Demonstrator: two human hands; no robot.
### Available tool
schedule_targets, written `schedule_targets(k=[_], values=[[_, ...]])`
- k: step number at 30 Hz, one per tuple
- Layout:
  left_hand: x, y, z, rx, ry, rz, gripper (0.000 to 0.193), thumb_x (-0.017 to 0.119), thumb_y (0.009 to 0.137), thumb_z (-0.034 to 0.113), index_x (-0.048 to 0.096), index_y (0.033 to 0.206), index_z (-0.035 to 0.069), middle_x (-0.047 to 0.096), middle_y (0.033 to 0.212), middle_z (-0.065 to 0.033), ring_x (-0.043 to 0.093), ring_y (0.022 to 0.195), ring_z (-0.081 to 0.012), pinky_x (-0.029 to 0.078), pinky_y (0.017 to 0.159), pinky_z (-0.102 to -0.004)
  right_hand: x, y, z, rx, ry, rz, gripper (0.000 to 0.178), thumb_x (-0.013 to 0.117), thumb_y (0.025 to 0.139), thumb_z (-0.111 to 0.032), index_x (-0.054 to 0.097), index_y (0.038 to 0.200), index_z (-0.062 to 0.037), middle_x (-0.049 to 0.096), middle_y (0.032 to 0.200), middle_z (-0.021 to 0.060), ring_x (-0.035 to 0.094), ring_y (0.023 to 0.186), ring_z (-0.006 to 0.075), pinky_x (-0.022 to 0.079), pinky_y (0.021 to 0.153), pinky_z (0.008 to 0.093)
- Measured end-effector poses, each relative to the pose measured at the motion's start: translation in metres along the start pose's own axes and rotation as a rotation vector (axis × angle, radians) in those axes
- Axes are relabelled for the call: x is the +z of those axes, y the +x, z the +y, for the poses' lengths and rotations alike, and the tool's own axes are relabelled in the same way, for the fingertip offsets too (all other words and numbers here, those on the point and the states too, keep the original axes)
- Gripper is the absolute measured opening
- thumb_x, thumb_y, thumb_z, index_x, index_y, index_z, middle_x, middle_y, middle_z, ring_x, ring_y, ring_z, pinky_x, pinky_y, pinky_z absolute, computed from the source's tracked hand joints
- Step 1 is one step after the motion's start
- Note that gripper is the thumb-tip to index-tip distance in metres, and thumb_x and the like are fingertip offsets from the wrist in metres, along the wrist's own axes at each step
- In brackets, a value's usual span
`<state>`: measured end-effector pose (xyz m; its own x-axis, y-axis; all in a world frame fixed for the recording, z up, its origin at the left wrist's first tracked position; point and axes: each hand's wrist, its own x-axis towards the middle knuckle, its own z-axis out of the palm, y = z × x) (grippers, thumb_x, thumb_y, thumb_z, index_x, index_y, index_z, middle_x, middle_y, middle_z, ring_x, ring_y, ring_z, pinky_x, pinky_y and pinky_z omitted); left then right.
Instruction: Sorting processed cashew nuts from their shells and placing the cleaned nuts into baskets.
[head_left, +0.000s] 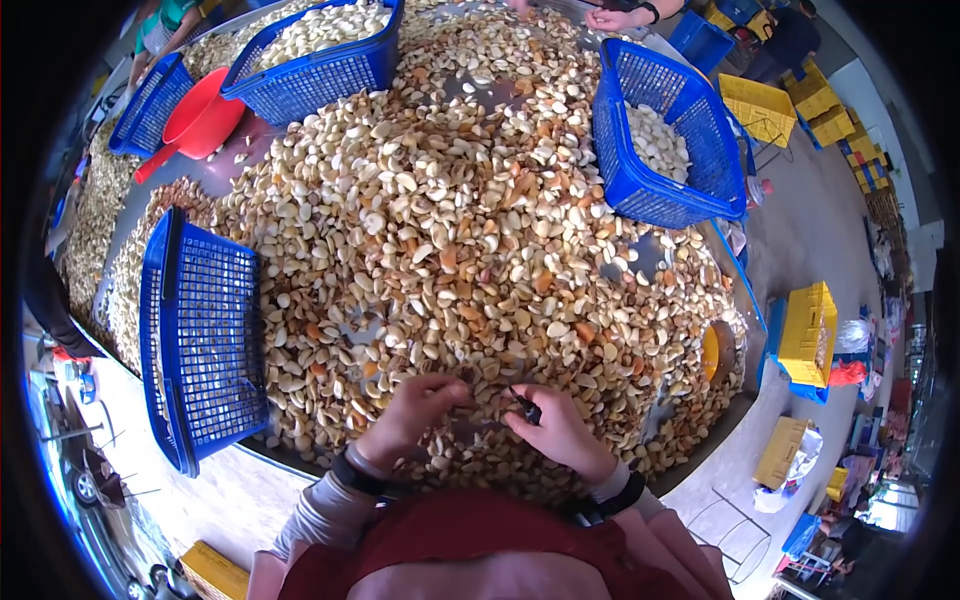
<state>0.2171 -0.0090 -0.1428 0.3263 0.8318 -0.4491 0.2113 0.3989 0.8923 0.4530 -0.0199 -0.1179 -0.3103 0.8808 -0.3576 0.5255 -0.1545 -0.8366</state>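
Note:
A broad heap of cream, tan and orange-brown nut-like pieces [440,230] covers the metal table, and both my hands are low over its near edge. My left hand [418,408] is closed in a pinch, thumb against fingers. Whatever it grips is too small to name. To its right, a short gap away, my right hand [555,425] is closed around a small dark tool [526,408]. Its thin end points up and left, toward my left hand. Dark bands circle both wrists.
Blue baskets stand left [210,340], far left-centre [320,80] and right [670,205]; the latter two hold paler pieces. A red scoop [205,115] lies at far left. A yellow-orange object [711,352] sits right. Another person's hand [615,18] reaches in at the far edge.

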Motion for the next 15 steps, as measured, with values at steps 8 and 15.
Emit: schedule_targets(k=[8, 15], values=[[-0.001, -0.002, 0.012, -0.307, -1.011, -0.080, 0.021, 0.050, 0.101, 0.018, 0.062, 0.109, 0.003, 0.064, 0.087, -0.0053, 0.061, 0.079, -0.0163, 0.050, 0.074, -0.0305, 0.009, 0.009, -0.028, -0.352, 0.076, -0.054, 0.058, 0.057, 0.094, -0.014, 0.036, 0.147, -0.0029, 0.058, 0.128, 0.0209, 0.068, 0.094, 0.0311, 0.053, 0.081, 0.0379], [-0.001, -0.022, 0.043, -0.324, -0.271, 0.018, 0.021, 0.051, 0.096, 0.012, 0.070, 0.099, 0.001, 0.055, 0.076, 0.0000, 0.046, 0.063, -0.0119, 0.041, 0.057, -0.0263, 0.014, 0.016, -0.025, -0.326, -0.149, 0.038, 0.060, 0.057, 0.092, -0.009, 0.036, 0.148, -0.0082, 0.057, 0.131, 0.0226, 0.063, 0.107, 0.0392, 0.053, 0.085, 0.0411]])
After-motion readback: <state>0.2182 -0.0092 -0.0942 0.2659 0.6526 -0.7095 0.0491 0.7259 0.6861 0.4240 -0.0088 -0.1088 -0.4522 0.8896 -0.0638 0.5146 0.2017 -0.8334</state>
